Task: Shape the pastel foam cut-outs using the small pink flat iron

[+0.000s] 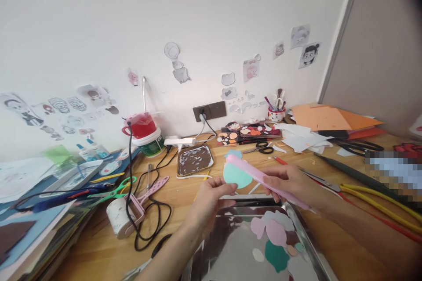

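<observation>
My left hand pinches the lower edge of a mint-green paper or foam cutout between thumb and fingers. A long, rounded pink wand-like tool is gripped in my right hand, slanting up to the left. Its tip lies over the upper part of the cutout; whether it presses on it I cannot tell. Below both hands is a shiny metal tray. Several loose cutouts rest in it, among them a lilac piece and a dark teal piece.
Left of the tray are a paper roll, green-handled scissors and black cables. Behind stand a brown-coated small tray, a power strip and a bucket. Yellow-handled pliers and orange sheets lie right.
</observation>
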Available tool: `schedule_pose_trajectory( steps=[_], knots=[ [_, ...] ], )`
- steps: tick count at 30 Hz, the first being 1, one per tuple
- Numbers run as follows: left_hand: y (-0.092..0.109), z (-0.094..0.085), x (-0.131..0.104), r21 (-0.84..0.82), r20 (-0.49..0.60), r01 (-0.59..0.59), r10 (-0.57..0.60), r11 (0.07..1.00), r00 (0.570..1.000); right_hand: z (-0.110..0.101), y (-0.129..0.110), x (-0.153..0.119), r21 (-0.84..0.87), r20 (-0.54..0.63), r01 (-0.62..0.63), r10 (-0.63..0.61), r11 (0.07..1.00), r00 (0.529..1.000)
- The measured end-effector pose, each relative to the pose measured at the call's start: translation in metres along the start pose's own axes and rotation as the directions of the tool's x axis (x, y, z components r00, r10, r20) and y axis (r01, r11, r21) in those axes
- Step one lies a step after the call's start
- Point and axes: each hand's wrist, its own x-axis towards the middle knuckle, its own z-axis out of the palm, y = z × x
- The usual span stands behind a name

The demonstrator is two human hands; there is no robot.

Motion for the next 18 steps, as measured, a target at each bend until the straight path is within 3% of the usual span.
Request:
schedule_pose_trajectory(
  steps=[13,18],
  knots=[
    [0.0008,0.0001,-0.0015,0.026,0.017,-0.001,0.0,1.0,1.0,0.0011,0.0014,-0.0004,-0.008,-0.049,-0.001,0.0,1.0,0.999],
    [0.0017,0.0,-0.0013,-0.015,-0.031,0.004,-0.005,1.0,0.999,0.0,0.0015,-0.0007,0.17,-0.06,-0.037,0.048,0.985,0.997]
  ],
)
